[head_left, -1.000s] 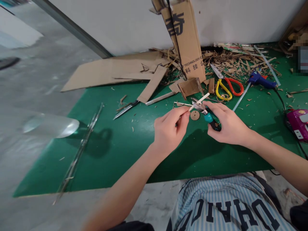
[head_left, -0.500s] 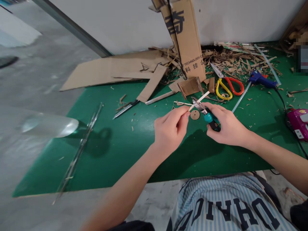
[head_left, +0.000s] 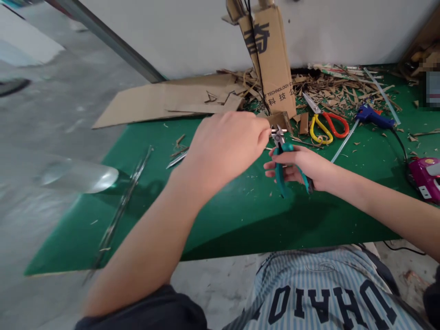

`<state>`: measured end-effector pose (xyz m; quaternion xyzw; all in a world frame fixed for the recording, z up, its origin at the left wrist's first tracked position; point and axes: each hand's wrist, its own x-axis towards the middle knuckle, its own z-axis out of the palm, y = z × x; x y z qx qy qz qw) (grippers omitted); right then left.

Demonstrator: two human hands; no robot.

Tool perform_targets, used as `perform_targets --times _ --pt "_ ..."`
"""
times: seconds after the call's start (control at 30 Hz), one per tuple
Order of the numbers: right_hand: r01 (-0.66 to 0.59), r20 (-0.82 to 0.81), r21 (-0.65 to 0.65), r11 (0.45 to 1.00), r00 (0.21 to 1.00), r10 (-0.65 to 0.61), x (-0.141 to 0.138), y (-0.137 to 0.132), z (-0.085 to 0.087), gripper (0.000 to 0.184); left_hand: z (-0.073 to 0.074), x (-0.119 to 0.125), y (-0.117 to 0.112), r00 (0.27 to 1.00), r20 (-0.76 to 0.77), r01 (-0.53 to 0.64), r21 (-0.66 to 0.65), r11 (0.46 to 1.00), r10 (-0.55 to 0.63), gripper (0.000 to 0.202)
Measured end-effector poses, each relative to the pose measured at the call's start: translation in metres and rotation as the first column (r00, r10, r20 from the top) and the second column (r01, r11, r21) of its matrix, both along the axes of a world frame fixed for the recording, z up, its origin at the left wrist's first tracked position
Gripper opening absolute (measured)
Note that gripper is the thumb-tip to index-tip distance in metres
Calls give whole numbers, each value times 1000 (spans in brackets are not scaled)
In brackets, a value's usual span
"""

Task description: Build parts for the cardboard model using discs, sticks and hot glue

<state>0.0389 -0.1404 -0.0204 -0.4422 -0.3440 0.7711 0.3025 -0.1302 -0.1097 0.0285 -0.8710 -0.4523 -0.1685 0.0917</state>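
Observation:
My left hand (head_left: 230, 151) is closed, knuckles up, pinching a thin pale stick (head_left: 283, 131); its fingers hide most of the stick. Teal-handled diagonal cutters (head_left: 282, 172) are in my right hand (head_left: 302, 165), their handles spread apart. The jaws of the cutters are at the stick, just right of my left fingertips; whether they bite into it I cannot tell. Behind both hands stands a tall cardboard structure (head_left: 277, 68) with a black cord along it. A small cardboard piece (head_left: 285, 121) at its foot is partly covered by my left hand.
Scissors (head_left: 323, 121) with yellow and red handles lie beyond my right hand. A blue glue gun (head_left: 374, 116) and a magenta device (head_left: 426, 178) are further right. Cardboard scraps (head_left: 330, 87) pile along the wall. At left are a clear bottle (head_left: 92, 178) and thin rods (head_left: 127, 197).
My left hand has risen and turned palm down, covering more of the table. The right hand has tilted the cutters more upright, and their handles have spread. Less of the stick shows.

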Motion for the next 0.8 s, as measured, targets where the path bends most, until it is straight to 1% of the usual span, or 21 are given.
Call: perform_targets --times 0.03,0.07,0.1,0.13,0.17,0.23,0.3,0.4,0.5,0.57,0.67,0.8 --pt "8 -49 -73 997 999 -12 -4 4 -2 12 5 3 9 998 -41 -44 -110 993 39 31" --pt "25 -92 -118 993 995 -36 -8 7 -4 11 10 6 16 991 -103 -100 -199 975 80 29" --pt "31 -122 -159 987 991 -50 -11 11 -7 12 15 10 21 979 -178 -143 -249 958 100 26" --pt "41 -152 -183 982 986 -70 -13 13 -10 13 18 15 25 960 -271 -150 -296 943 68 26" --pt "50 -185 -203 978 979 -89 -15 15 -13 15 21 19 28 939 -341 -164 -305 938 53 30" --pt "63 -250 -239 969 960 -124 -16 19 -20 22 23 26 32 908 -415 -204 -297 933 67 32" --pt "58 -299 -274 960 944 -143 -14 23 -26 28 21 31 37 910 -410 -199 -317 927 55 31" --pt "44 -329 -296 954 933 -145 -9 31 -33 30 13 37 45 928 -369 -185 -354 917 45 26" --pt "36 -338 -289 957 931 -137 -5 38 -36 29 7 43 51 914 -400 -189 -269 944 69 31" --pt "37 -337 -283 958 932 -136 -5 42 -37 23 4 47 53 909 -407 -188 -224 956 84 34" --pt "39 -303 -289 957 944 -130 -6 45 -36 8 -1 50 55 925 -364 -197 -222 955 106 38" --pt "31 -250 -288 957 962 -106 -9 47 -34 3 -9 52 60 929 -336 -228 -190 955 155 42"
